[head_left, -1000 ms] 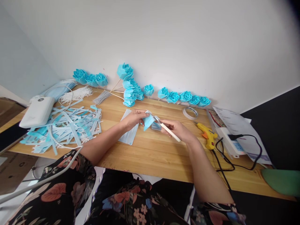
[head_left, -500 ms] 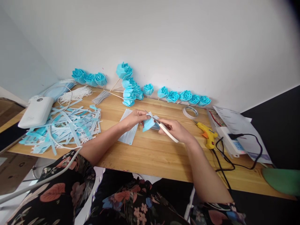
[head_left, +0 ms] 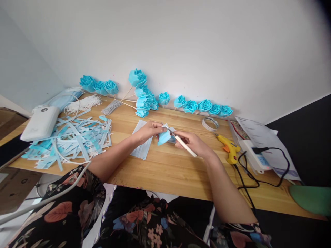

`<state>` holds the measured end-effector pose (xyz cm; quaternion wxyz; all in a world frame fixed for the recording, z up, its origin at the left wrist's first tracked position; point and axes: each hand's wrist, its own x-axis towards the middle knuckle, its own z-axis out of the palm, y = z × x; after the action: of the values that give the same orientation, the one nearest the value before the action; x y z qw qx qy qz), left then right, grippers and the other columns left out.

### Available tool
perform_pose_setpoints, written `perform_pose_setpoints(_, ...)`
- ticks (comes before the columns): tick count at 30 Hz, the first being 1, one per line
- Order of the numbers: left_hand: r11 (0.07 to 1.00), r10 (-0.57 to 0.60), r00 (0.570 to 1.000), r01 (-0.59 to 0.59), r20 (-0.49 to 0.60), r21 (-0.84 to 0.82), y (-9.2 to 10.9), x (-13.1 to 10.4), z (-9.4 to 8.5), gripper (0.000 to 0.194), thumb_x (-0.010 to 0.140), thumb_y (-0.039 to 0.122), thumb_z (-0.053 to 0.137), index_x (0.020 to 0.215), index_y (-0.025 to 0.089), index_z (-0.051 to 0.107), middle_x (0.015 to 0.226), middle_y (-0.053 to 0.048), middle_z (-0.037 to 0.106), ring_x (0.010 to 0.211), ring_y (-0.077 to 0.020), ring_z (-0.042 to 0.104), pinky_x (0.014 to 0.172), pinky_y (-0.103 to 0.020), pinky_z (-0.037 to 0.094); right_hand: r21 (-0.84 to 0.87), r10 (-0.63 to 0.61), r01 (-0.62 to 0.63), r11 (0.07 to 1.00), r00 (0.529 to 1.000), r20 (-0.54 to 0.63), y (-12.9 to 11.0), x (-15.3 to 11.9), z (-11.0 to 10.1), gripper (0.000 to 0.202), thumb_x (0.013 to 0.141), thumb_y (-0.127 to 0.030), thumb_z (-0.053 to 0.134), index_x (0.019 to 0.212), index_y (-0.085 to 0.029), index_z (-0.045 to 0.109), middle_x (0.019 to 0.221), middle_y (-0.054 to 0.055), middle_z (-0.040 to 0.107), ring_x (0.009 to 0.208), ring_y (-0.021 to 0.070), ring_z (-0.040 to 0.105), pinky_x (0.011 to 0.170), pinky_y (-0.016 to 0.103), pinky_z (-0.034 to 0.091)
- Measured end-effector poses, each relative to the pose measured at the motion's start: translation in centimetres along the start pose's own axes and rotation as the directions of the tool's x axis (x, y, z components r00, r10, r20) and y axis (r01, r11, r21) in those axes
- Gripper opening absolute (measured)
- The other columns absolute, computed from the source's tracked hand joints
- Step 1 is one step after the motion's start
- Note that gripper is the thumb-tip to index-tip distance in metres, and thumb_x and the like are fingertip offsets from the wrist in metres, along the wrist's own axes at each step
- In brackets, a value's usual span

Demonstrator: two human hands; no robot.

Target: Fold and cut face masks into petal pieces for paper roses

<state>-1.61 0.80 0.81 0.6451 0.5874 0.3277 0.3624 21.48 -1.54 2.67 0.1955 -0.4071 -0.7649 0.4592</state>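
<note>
My left hand (head_left: 151, 131) pinches a small piece of light blue mask fabric (head_left: 163, 137) between thumb and fingers. In my right hand (head_left: 192, 142) is a pair of scissors (head_left: 186, 146) with white handles, its blades lying across the upper part of the fabric. Where the blades meet the cloth is too small to make out fully. Under my left hand and wrist lies a flat blue face mask (head_left: 141, 151) without loops. More blue fabric (head_left: 172, 138) shows on the table behind the held piece, partly covered by my right hand.
Blue fabric flowers (head_left: 204, 105) line the wall, some on sticks. Cut strips (head_left: 77, 141) heap at left beside a white power bank (head_left: 40, 123). Grey wires (head_left: 111, 107) lie behind. At right are a tape roll (head_left: 210, 124), a yellow glue gun (head_left: 231, 148) and a power strip (head_left: 254, 156).
Both hands stay in nearly the same place. The scissor handles have drawn slightly closer together, and the fabric piece has barely shifted.
</note>
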Motion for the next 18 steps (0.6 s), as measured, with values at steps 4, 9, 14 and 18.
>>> perform_pose_setpoints(4, 0.999, -0.011, 1.0, 0.01, 0.017, 0.037, -0.03, -0.13, 0.17, 0.034, 0.075, 0.044, 0.07, 0.07, 0.011, 0.069, 0.061, -0.002, 0.06, 0.052, -0.0092, 0.052, 0.051, -0.023, 0.045, -0.047, -0.013, 0.013, 0.999, 1.0, -0.011, -0.02, 0.08, 0.18, 0.031, 0.082, -0.041, 0.068, 0.105, -0.02, 0.066, 0.078, -0.002, 0.053, 0.067, 0.0121, 0.044, 0.062, 0.025, 0.038)
perform_pose_setpoints(9, 0.999, -0.008, 1.0, 0.007, 0.011, 0.044, -0.22, -0.05, 0.07, 0.035, 0.074, 0.045, 0.07, 0.071, 0.01, 0.069, 0.064, -0.002, 0.061, 0.053, -0.0094, 0.052, 0.051, -0.023, 0.045, -0.045, -0.004, 0.003, 0.999, 1.0, -0.021, -0.02, 0.09, 0.24, 0.028, 0.081, -0.041, 0.069, 0.099, -0.02, 0.066, 0.076, -0.003, 0.051, 0.066, 0.0118, 0.043, 0.062, 0.025, 0.037)
perform_pose_setpoints(14, 0.998, -0.011, 1.0, 0.01, 0.018, 0.062, -0.11, -0.1, 0.02, 0.034, 0.077, 0.044, 0.067, 0.07, 0.011, 0.067, 0.062, -0.001, 0.059, 0.052, -0.0089, 0.052, 0.051, -0.023, 0.044, -0.002, 0.007, -0.007, 1.0, 1.0, -0.015, -0.26, 0.11, 0.33, 0.029, 0.082, -0.043, 0.068, 0.099, -0.02, 0.068, 0.074, -0.003, 0.05, 0.062, 0.0102, 0.04, 0.058, 0.024, 0.034)
perform_pose_setpoints(18, 0.998, -0.023, 0.999, 0.021, 0.047, 0.052, 0.2, -0.3, 0.18, 0.033, 0.077, 0.043, 0.068, 0.07, 0.011, 0.066, 0.062, 0.0, 0.059, 0.052, -0.0086, 0.052, 0.051, -0.022, 0.045, 0.076, 0.024, -0.022, 0.997, 0.999, -0.027, -0.24, 0.08, 0.43, 0.034, 0.08, -0.043, 0.07, 0.103, -0.019, 0.069, 0.067, -0.004, 0.048, 0.056, 0.0083, 0.038, 0.052, 0.023, 0.031)
